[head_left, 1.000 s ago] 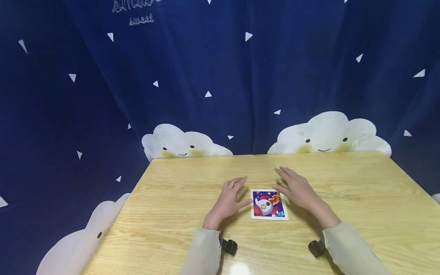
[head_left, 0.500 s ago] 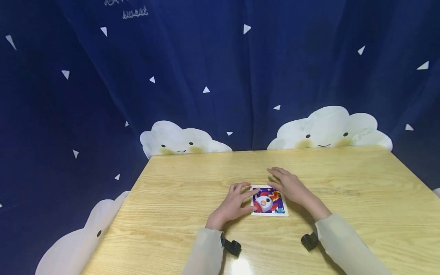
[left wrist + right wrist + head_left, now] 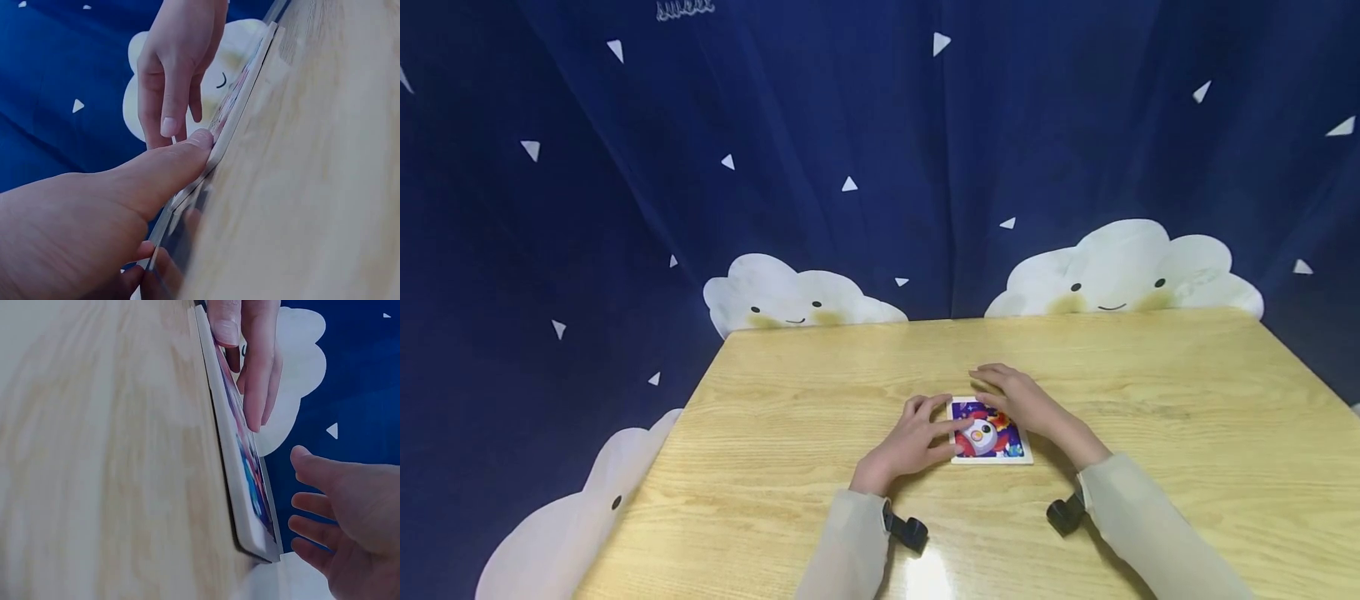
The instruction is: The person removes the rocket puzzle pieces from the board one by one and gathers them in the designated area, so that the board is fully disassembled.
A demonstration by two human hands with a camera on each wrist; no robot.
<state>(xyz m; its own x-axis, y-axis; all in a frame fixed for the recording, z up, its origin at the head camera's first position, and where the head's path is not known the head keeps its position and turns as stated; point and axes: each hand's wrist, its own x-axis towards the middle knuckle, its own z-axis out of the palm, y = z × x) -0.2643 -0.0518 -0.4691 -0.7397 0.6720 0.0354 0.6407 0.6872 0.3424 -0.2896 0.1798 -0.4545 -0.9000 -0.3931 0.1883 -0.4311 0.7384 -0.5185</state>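
A square picture board [image 3: 988, 446] with a white border lies flat on the wooden table, printed with a cartoon of a white, round-bodied figure on purple. Over its left side is my left hand [image 3: 904, 442], fingers extended. In the left wrist view the left thumb [image 3: 172, 162] rests at the board's pale rim [image 3: 247, 94]. My right hand [image 3: 1030, 407] hovers at the far right corner, fingers loosely bent and holding nothing. From the right wrist view, this right hand [image 3: 359, 509] stands apart from the board [image 3: 234, 456]. Part of the picture is hidden under both hands.
The wooden table [image 3: 790, 400] reaches back to a dark blue curtain [image 3: 880, 150] with white triangles and smiling clouds [image 3: 1120, 271]. Black wrist cameras [image 3: 912, 533] sit on both cuffs. A bright light reflection shows on the near table surface.
The left hand has shifted right, bringing thumb and index finger over the board's left edge. My right hand has moved left over the far right corner. The head view has tilted slightly down.
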